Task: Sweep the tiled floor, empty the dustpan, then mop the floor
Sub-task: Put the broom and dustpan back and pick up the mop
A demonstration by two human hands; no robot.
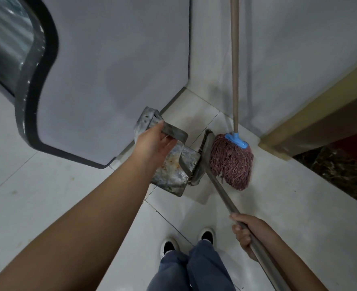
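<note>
In a tiled corner beside a grey appliance (110, 70), I hold a battered metal dustpan (171, 169) by its strap handle (173, 133), my left hand (154, 143) reaching in from the lower left with the thumb over the strap and the fingers curled beneath it. The dustpan sits against the appliance's lower corner; whether it rests on the tiled floor (79, 196) or hangs just above it I cannot tell. Its stained inner face shows rust-coloured marks and a few bits of debris near the lower edge. My right hand (246, 234), nearer to me than the dustpan and to its right, is wrapped around the grey broom handle (226, 196), fingers closed tight on the shaft. The broom head (203, 156) stands on edge just beside the dustpan's right side, touching or nearly touching it. Directly right of the broom head, a mop (231, 160) with reddish strands and a blue clamp leans upright in the corner, its tan pole (235, 59) rising along the wall (299, 59). Below the dustpan, toward me, my two shoes (169, 246) and blue trouser legs (190, 269) show on the pale tiles.
</note>
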